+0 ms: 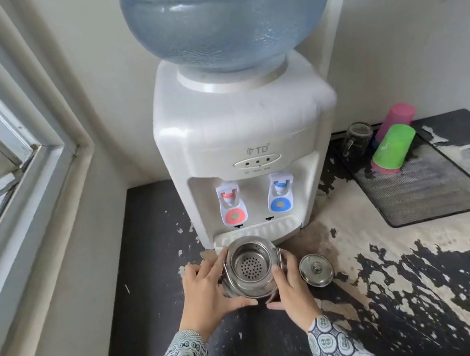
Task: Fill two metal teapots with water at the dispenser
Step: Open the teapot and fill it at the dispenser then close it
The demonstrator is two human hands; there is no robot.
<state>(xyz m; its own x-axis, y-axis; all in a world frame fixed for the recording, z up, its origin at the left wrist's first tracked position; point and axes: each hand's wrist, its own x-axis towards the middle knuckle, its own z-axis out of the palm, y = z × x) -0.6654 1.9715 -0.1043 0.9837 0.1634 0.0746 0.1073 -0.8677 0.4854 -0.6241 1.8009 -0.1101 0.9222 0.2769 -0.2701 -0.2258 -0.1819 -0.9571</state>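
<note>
A metal teapot stands uncovered just in front of the white water dispenser, with a perforated strainer basket visible inside it. My left hand clasps its left side and my right hand clasps its right side. Its round metal lid lies on the tabletop just to the right. On the dispenser front, a red tap is at left and a blue tap at right, above the drip tray. A large blue water bottle sits on top. Only one teapot is in view.
The table is black with peeling, flaking white patches. A black mesh tray at the right holds an overturned glass, a green cup and a pink cup. A window frame lines the left wall.
</note>
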